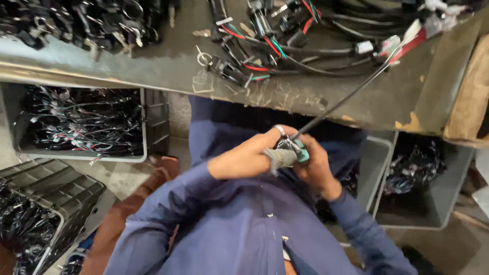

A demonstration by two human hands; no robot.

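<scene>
Gripping a teal connector (301, 152) at chest height: left hand (244, 159) curled around it, cloth-wrapped fingertip (277, 158) pressing; right hand (316, 165) closed under it. Black cable (351, 95) runs up to the workbench (168, 66), among loose wire harnesses (265, 46). Grey bin (81, 125) of harnesses below.

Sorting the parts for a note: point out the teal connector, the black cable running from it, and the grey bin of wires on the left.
teal connector (301, 151), head view, its exposed end between the hands.
black cable (351, 95), head view, mid-length over the bench edge.
grey bin (144, 127), head view, its right wall.
</scene>
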